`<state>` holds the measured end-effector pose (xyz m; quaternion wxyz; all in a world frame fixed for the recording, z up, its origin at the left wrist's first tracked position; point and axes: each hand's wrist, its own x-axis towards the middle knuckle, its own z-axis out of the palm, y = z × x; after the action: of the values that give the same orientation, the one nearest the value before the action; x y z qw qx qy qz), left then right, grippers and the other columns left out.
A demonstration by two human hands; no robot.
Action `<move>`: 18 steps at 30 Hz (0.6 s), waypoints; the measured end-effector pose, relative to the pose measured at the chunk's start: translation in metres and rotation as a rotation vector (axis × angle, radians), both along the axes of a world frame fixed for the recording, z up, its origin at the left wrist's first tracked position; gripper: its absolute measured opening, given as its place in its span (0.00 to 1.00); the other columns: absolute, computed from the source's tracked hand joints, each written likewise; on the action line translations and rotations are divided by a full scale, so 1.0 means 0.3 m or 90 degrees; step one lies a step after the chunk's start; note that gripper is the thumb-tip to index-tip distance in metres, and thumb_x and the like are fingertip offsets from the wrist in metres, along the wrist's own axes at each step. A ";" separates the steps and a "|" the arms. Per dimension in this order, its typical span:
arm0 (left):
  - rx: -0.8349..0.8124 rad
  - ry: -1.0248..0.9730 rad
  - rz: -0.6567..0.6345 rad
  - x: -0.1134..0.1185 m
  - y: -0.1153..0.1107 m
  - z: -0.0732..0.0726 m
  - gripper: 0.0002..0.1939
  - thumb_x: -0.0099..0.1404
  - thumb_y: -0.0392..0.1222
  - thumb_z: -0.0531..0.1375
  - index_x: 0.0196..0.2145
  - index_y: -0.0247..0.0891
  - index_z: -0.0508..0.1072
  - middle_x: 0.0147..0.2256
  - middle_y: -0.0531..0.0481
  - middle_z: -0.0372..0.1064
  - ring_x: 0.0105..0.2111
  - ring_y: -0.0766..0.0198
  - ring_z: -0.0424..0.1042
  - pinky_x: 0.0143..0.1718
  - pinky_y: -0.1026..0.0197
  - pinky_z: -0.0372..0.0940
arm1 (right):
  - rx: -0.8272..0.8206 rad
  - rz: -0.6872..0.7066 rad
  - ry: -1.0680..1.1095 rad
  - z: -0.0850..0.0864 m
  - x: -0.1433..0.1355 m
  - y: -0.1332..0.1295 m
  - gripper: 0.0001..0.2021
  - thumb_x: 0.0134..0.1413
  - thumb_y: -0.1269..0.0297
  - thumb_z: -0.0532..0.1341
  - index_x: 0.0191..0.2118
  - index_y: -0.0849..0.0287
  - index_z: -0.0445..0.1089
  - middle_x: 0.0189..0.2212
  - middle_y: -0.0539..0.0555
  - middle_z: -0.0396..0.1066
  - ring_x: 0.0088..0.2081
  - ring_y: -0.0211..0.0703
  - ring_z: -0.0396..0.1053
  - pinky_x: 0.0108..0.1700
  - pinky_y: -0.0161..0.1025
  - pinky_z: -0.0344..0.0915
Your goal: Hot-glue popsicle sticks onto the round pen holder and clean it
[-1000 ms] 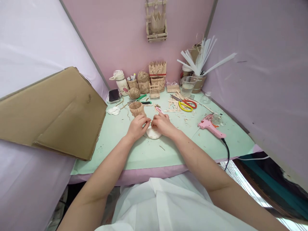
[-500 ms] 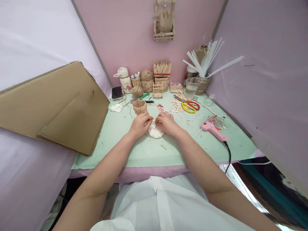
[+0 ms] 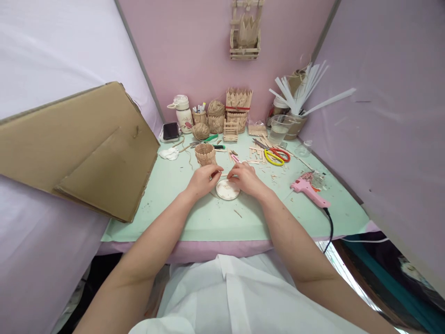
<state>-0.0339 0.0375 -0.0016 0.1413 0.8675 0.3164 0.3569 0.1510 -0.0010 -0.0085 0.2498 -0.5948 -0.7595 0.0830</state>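
Observation:
My left hand (image 3: 205, 180) and my right hand (image 3: 245, 178) are close together over the table, fingertips pinched. Between them runs a short, thin, pale wooden stick (image 3: 225, 174), gripped at either end; its ends are hidden by the fingers. Just below the fingertips lies a round white dish (image 3: 228, 190) with small brownish bits on it. Behind my left hand stands a round cup made of wooden pieces (image 3: 205, 155). A pink-handled tool (image 3: 235, 158) lies beyond the right fingertips, partly covered.
To the right lie a pink glue gun (image 3: 310, 191) with a black cord and scissors (image 3: 274, 157) among wooden sticks. A clear cup of liquid (image 3: 278, 131) stands behind. Twine balls (image 3: 200, 131), a bottle (image 3: 183, 116) and a phone (image 3: 170, 131) line the back. Cardboard (image 3: 100, 157) leans at left.
The view has shifted slightly, so most things on the table appear a little further right. Both hands keep their pinch on the stick; the right fingers uncover slightly more of the dish.

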 end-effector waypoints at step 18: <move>-0.041 -0.266 0.231 -0.018 0.045 0.011 0.51 0.45 0.42 0.68 0.61 0.42 0.43 0.59 0.37 0.46 0.56 0.51 0.56 0.53 0.50 0.58 | 0.031 -0.159 0.079 0.011 0.004 0.026 0.06 0.53 0.68 0.57 0.32 0.55 0.73 0.37 0.54 0.72 0.43 0.46 0.64 0.43 0.43 0.53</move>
<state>-0.0394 0.0511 0.0018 0.1644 0.6995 0.4418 0.5372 0.1523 0.0068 -0.0052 0.3188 -0.6722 -0.6646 0.0696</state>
